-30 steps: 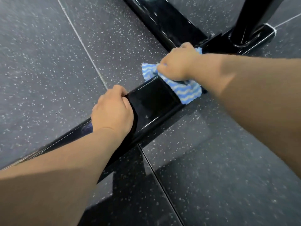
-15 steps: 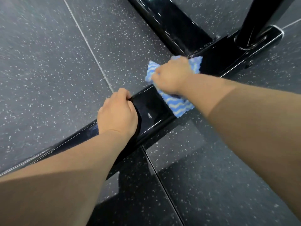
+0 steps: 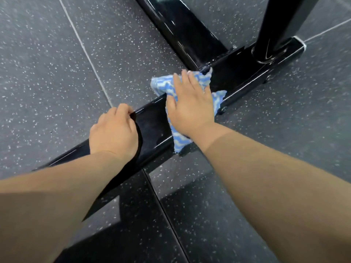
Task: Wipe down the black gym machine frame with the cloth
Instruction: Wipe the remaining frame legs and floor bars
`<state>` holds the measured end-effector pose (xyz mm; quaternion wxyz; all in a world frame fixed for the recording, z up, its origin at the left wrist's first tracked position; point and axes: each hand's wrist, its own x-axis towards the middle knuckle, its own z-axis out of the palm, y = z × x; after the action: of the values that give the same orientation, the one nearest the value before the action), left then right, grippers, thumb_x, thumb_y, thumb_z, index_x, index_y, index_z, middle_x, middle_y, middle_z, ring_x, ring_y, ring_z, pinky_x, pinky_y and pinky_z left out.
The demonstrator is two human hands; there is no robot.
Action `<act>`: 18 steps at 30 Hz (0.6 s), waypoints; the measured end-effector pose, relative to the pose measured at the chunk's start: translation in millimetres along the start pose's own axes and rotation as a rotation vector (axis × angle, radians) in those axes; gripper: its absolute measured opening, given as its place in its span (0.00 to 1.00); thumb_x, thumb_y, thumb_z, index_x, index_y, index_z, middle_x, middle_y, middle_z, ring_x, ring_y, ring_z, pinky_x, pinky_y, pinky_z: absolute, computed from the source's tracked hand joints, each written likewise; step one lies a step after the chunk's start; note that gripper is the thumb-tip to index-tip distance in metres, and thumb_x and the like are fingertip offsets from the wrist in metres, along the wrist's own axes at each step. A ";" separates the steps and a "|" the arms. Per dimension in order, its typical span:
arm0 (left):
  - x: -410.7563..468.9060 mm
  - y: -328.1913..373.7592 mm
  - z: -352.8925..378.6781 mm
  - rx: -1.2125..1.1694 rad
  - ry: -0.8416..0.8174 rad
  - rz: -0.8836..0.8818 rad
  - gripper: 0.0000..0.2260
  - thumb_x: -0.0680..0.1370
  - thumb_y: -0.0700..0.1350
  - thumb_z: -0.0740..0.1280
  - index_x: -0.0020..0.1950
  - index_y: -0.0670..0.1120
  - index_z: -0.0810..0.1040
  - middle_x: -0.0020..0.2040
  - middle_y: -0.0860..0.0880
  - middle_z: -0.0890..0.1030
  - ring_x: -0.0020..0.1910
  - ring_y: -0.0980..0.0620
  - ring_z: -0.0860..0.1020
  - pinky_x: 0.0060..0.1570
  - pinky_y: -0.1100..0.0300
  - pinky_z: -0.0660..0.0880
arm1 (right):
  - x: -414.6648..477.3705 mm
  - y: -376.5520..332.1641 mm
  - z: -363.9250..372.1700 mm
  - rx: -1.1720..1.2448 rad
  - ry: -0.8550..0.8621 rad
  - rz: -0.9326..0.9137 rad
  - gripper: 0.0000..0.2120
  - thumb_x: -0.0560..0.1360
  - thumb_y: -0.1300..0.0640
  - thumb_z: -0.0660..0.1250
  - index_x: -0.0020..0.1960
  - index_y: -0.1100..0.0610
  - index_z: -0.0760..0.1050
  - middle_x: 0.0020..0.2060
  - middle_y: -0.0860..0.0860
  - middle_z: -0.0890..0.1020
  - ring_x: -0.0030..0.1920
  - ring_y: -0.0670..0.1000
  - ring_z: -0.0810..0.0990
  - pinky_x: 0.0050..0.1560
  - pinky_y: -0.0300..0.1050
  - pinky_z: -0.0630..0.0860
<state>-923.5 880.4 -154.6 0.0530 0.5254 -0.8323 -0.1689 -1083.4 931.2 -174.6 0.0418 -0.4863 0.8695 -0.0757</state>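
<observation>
Mid-wipe, I'd say. Right grip point(image 3: 190, 109) is flat, fingers straight, pressing the cloth point(image 3: 161, 85) onto the frame point(image 3: 152, 128) at its floor beam, mid-span. Left grip point(image 3: 114, 131) curls over the beam's far edge. Far crossbar point(image 3: 171, 21) and upright point(image 3: 281, 21) are probably left to do.

I read this as a gym. The floor point(image 3: 38, 111) is dark rubber tile flecked with white, laid in large squares with thin pale seams point(image 3: 83, 48). On it sits a glossy black steel frame point(image 3: 237, 73), box-section bars meeting at right angles, with an upright point(image 3: 279, 25) rising from one: the base of an exercise machine.
</observation>
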 end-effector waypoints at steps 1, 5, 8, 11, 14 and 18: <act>-0.7 0.8 1.2 0.031 0.001 0.005 0.10 0.80 0.42 0.53 0.55 0.47 0.71 0.52 0.44 0.76 0.51 0.41 0.72 0.49 0.49 0.66 | -2.9 1.0 -0.6 0.033 -0.010 0.007 0.27 0.80 0.48 0.51 0.77 0.54 0.55 0.77 0.53 0.55 0.78 0.51 0.49 0.75 0.58 0.48; 16.9 29.6 4.7 -0.037 -0.037 0.007 0.08 0.76 0.37 0.54 0.52 0.44 0.69 0.53 0.42 0.74 0.50 0.42 0.70 0.47 0.51 0.60 | 1.9 15.9 -4.9 0.053 -0.014 -0.055 0.26 0.80 0.49 0.51 0.77 0.52 0.56 0.77 0.49 0.58 0.77 0.48 0.50 0.75 0.55 0.49; 27.6 71.7 24.3 -0.063 -0.089 0.057 0.12 0.80 0.45 0.55 0.62 0.45 0.69 0.60 0.42 0.73 0.60 0.39 0.70 0.53 0.49 0.65 | 19.6 46.9 -13.9 0.047 -0.040 -0.149 0.24 0.81 0.51 0.51 0.77 0.52 0.57 0.76 0.47 0.60 0.77 0.48 0.51 0.75 0.55 0.46; 29.6 91.4 50.5 0.054 0.035 0.133 0.16 0.81 0.53 0.53 0.65 0.48 0.65 0.61 0.44 0.72 0.61 0.41 0.70 0.58 0.47 0.64 | 43.5 78.7 -14.3 0.067 0.078 0.135 0.24 0.80 0.54 0.49 0.76 0.53 0.57 0.77 0.48 0.58 0.77 0.49 0.50 0.76 0.57 0.44; 32.7 91.7 55.5 0.028 0.030 0.139 0.16 0.81 0.53 0.52 0.67 0.49 0.64 0.62 0.45 0.72 0.62 0.42 0.69 0.60 0.45 0.62 | 36.0 73.0 -8.9 0.031 0.195 0.367 0.26 0.79 0.53 0.50 0.76 0.55 0.56 0.76 0.49 0.60 0.77 0.51 0.53 0.75 0.58 0.48; 32.4 89.8 53.0 0.024 0.014 0.131 0.14 0.81 0.52 0.52 0.64 0.49 0.66 0.62 0.46 0.73 0.63 0.42 0.69 0.60 0.45 0.62 | -1.8 53.1 -1.0 0.094 0.127 -0.104 0.25 0.77 0.50 0.51 0.74 0.48 0.65 0.73 0.48 0.67 0.74 0.51 0.62 0.73 0.60 0.54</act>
<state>-1028.9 898.5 -176.9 0.0633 0.4715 -0.8664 -0.1516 -1127.2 960.2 -182.8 0.0055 -0.5223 0.8396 -0.1493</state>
